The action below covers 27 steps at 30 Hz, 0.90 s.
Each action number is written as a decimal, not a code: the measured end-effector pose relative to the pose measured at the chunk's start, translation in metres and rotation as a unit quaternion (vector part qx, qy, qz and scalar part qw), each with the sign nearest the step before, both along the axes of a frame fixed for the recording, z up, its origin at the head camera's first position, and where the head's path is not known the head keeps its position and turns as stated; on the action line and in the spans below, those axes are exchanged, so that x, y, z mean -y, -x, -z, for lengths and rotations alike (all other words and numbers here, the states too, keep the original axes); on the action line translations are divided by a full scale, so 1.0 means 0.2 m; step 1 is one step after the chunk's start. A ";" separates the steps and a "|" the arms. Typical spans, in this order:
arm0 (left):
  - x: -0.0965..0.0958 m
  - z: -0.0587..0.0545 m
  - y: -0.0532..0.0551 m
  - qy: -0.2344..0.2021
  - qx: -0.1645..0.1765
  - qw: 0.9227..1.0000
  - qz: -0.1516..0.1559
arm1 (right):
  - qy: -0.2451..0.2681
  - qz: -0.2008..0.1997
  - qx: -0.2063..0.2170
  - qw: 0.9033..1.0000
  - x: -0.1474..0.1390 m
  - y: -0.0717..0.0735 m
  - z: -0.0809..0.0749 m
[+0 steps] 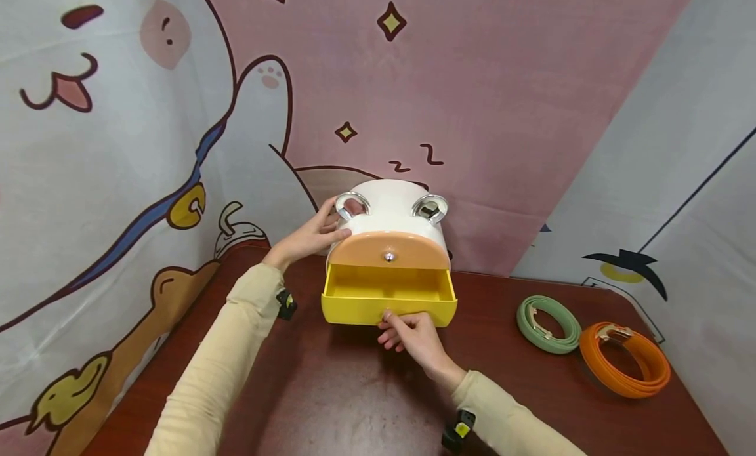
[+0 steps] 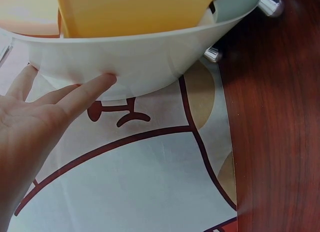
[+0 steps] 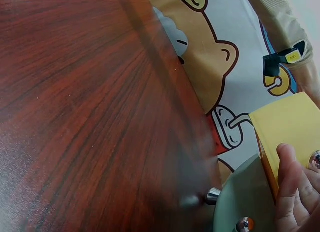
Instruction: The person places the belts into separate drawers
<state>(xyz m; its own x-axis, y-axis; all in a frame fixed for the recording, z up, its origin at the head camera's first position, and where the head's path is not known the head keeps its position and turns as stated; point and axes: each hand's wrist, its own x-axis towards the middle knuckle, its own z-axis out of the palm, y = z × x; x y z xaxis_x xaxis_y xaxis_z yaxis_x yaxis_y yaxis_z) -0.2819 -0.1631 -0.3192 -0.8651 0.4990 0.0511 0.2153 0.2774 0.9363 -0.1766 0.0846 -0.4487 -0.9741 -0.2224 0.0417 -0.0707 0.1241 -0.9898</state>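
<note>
A white rounded storage box [image 1: 394,203] with shiny ring-shaped eyes stands on the table against the backdrop. Its yellow drawer [image 1: 354,310] juts out under an orange upper panel [image 1: 360,249] with a silver knob; only bare yellow inner walls show. My left hand [image 1: 313,236] rests on the box's left side. Its fingers lie fairly straight against the white wall in the left wrist view. At the drawer front, my right hand [image 1: 419,341] pinches with thumb and fingers at the small silver drawer knob [image 3: 315,161], mostly hidden in the head view.
A coiled green belt [image 1: 549,343] and a coiled orange belt [image 1: 626,377] lie side by side on the right of the dark red table [image 1: 354,403]. A cartoon-printed cloth [image 1: 484,102] rises behind. Short metal feet [image 2: 212,54] hold up the box.
</note>
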 end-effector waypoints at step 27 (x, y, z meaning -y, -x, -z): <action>0.00 0.01 0.02 -0.006 0.007 1.000 0.006 | -0.005 -0.026 0.013 1.000 0.01 -0.13 -0.15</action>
<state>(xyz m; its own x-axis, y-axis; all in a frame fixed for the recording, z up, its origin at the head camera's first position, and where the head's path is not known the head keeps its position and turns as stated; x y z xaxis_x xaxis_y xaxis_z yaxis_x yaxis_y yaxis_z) -0.2864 -0.1633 -0.3216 -0.8596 0.5089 0.0451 0.2050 0.2627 0.9429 -0.1516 0.0835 -0.4196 -0.9619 -0.2729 0.0147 -0.0521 0.1306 -0.9901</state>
